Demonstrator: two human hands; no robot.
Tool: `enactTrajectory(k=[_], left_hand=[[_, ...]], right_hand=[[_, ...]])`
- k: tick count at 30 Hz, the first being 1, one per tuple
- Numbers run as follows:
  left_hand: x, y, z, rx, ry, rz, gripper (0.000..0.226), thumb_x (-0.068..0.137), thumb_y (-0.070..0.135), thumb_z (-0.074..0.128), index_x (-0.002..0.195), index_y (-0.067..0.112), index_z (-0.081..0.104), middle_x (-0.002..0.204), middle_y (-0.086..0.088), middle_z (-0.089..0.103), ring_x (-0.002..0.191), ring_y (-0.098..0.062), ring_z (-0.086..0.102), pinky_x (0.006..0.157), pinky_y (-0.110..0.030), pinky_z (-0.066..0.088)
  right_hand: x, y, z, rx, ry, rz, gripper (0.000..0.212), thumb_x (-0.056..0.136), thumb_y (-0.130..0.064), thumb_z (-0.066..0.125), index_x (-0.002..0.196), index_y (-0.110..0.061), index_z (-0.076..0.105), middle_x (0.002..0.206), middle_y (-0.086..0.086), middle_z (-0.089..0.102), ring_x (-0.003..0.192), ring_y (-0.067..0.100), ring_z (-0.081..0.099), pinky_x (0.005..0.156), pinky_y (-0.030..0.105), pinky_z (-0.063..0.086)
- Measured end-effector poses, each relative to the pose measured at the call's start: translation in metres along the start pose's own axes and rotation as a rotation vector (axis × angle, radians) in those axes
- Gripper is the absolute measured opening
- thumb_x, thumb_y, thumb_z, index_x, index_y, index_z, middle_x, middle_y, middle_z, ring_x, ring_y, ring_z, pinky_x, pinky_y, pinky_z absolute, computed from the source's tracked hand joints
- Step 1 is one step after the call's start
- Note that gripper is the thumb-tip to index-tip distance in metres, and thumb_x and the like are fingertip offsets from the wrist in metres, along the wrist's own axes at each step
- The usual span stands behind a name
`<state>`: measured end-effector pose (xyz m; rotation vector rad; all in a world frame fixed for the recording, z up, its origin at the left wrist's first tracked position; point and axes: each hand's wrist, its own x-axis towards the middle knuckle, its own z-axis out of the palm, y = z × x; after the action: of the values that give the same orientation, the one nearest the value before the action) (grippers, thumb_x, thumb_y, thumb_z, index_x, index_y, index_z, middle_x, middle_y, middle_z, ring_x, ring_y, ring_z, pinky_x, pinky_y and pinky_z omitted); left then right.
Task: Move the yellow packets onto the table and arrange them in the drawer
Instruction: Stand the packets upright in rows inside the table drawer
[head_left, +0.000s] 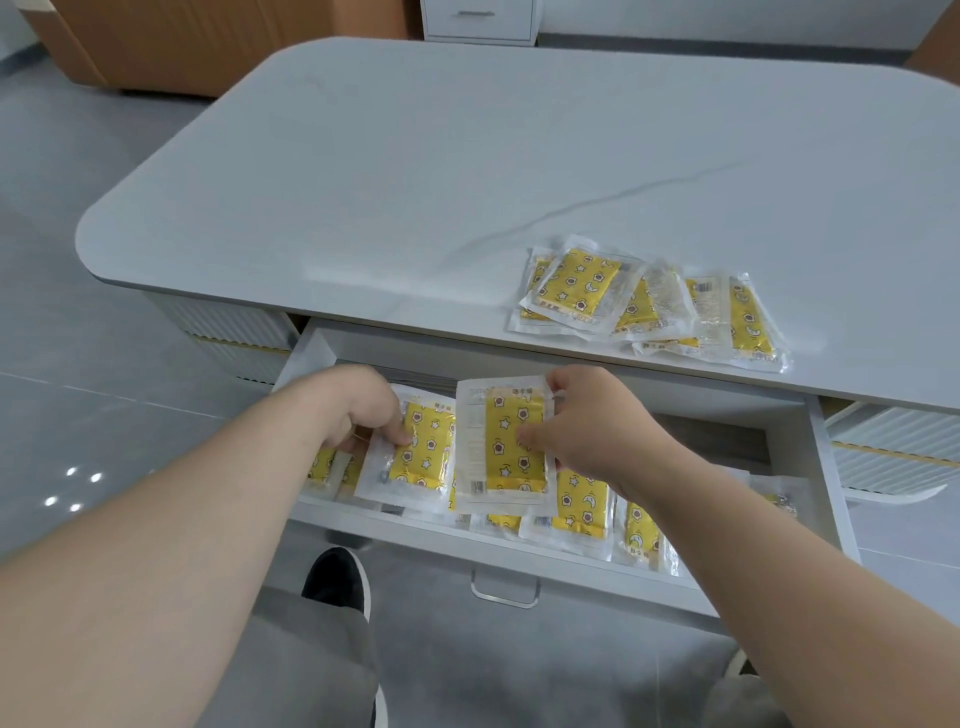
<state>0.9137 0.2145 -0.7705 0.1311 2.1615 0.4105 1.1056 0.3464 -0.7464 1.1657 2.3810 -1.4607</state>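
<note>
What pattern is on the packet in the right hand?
The packet is yellow with white stars and brown-centred flowers; head view.

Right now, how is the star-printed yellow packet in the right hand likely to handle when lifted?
Probably light: the right hand holds the clear-wrapped yellow star-printed packet by one edge. Likely semi-stiff, as it shows no droop. Its glossy film may be slippery.

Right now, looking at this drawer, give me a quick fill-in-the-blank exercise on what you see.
The drawer under the table stands ____.
The pile of packets on the table is printed ____ with stars.
The right hand holds the lifted packet; the left hand grips the neighbouring packet on its ____.
Missing words: open; yellow; left.
</note>
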Motion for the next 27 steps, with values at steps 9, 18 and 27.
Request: enactTrajectory(k=[9, 18, 27], left_hand=[[-0.002, 0.002, 0.012, 0.722, 0.214, 0.083, 0.082, 0.065, 0.048, 0.091, 0.13, 0.015, 0.053, 0.121, -0.004, 0.063, 0.106, -0.027, 0.063, 0.088, -0.036, 0.056], [-0.014, 0.02, 0.004, 0.851, 0.269, 0.117, 0.071, 0.074, 0.034, 0.086, 0.135, 0.017, 0.053, 0.122, -0.003, 0.062, 0.096, -0.025, 0.061, 0.079, -0.034, 0.056], [-0.031, 0.038, 0.005, 0.938, 0.19, 0.122, 0.053, 0.082, 0.033, 0.08, 0.128, 0.017, 0.06, 0.106, 0.0, 0.061, 0.091, -0.024, 0.061, 0.084, -0.035, 0.054]], right_hand=[[0.016, 0.012, 0.011, -0.03, 0.018, 0.075, 0.061, 0.086, -0.013, 0.077, 0.141, -0.014, 0.048, 0.113, 0.007, 0.07, 0.086, 0.026, 0.073, 0.076, 0.043, 0.064], [0.026, 0.004, 0.035, -0.032, -0.026, 0.132, 0.068, 0.089, -0.014, 0.074, 0.148, -0.01, 0.041, 0.103, 0.003, 0.058, 0.081, 0.022, 0.066, 0.07, 0.036, 0.061], [0.035, 0.007, 0.071, -0.314, -0.028, 0.106, 0.065, 0.089, -0.009, 0.069, 0.143, -0.007, 0.031, 0.089, 0.009, 0.063, 0.07, 0.021, 0.07, 0.051, 0.03, 0.058]])
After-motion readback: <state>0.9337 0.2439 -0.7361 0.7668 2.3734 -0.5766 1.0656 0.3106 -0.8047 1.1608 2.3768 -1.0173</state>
